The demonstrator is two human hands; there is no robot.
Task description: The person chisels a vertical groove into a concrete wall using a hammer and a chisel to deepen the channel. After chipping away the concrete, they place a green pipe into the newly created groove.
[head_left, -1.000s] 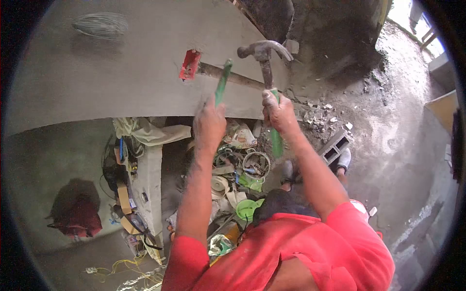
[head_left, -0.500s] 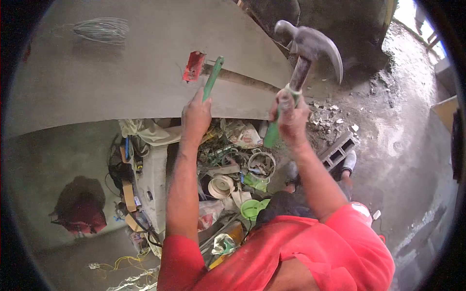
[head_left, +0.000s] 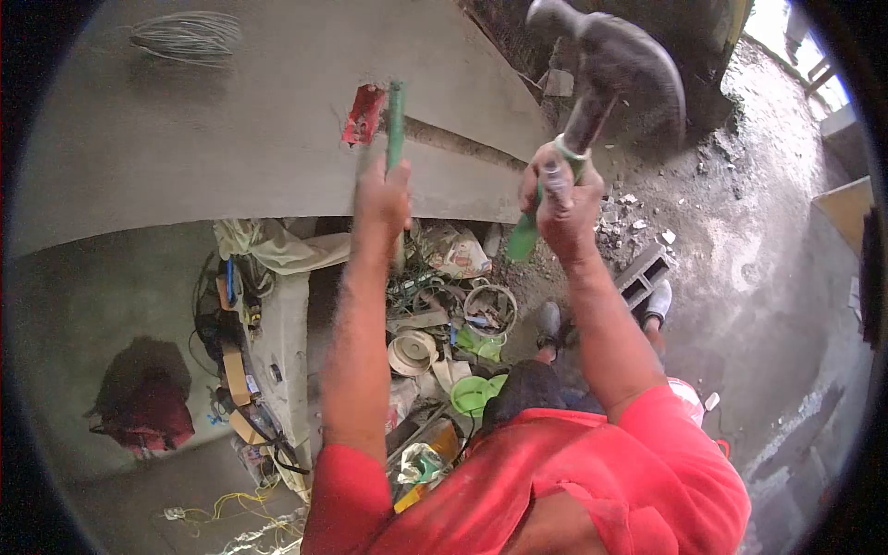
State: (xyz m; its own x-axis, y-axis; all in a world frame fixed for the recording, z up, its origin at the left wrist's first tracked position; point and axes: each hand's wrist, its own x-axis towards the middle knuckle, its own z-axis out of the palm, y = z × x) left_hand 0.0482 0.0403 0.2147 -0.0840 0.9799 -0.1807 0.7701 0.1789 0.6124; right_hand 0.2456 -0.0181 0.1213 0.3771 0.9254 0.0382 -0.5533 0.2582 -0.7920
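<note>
My left hand is closed round a green chisel, which points almost straight up out of the fist. In this view the chisel stands just right of a red electrical box set in the grey wall. A long groove runs through the wall from near that box toward my right hand. My right hand grips a claw hammer by its green handle. The hammer's head is raised above the hand, blurred by motion, with the curved claw on the right.
A coil of wire is at the upper left. Below the wall's edge lie a bucket, a pale round container, a green bowl and mixed debris. A hollow concrete block lies by my feet, with rubble beyond it.
The chisel has swung from a rightward lean to nearly upright. My right hand has moved slightly right, and the hammer head appears higher and tilted further right. The view has shifted slightly.
</note>
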